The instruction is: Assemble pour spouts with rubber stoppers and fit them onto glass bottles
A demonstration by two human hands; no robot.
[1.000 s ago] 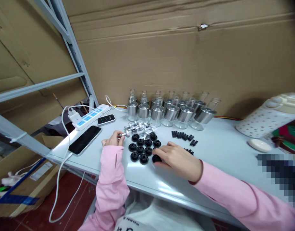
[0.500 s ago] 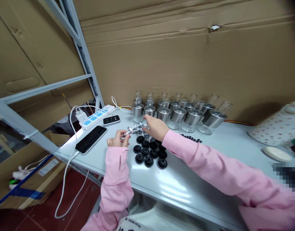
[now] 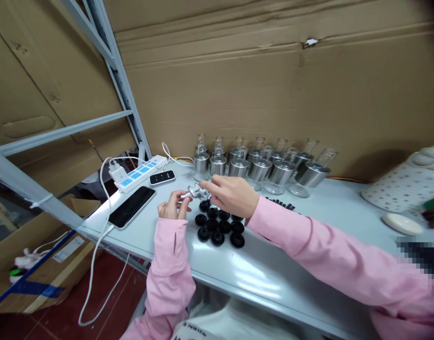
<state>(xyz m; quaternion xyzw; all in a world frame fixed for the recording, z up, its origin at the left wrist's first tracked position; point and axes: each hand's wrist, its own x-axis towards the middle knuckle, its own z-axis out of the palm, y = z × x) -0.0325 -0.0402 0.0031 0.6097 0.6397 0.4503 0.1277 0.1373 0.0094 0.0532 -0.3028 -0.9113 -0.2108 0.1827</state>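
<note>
Between the thumb and fingers of my left hand (image 3: 172, 205) is a small silver metal fitting (image 3: 186, 194), its far end pointing at my right hand. My right hand (image 3: 234, 194) reaches across from the right with its index finger stretched to the silver pieces and its other fingers curled. Its thumb tip and whatever lies under the fingers are hidden. A small pile of silver fittings (image 3: 199, 190) shows partly between the two hands. In front of it stand several round black stepped caps (image 3: 217, 237) in loose rows, some covered by my right hand.
Behind the pile are glass bottles (image 3: 238, 165) with silver metal bands. Small black tubes (image 3: 280, 204) lie right of my right forearm. At the left are a phone (image 3: 131, 208), a black-and-white device (image 3: 162, 177) and a power strip (image 3: 142, 172) with white cables. A spotted jug (image 3: 397, 184) stands right.
My right hand has left a black cap at the front of the group and moved up and left to the silver fittings. My left hand still holds its fitting. The view has shifted slightly.
</note>
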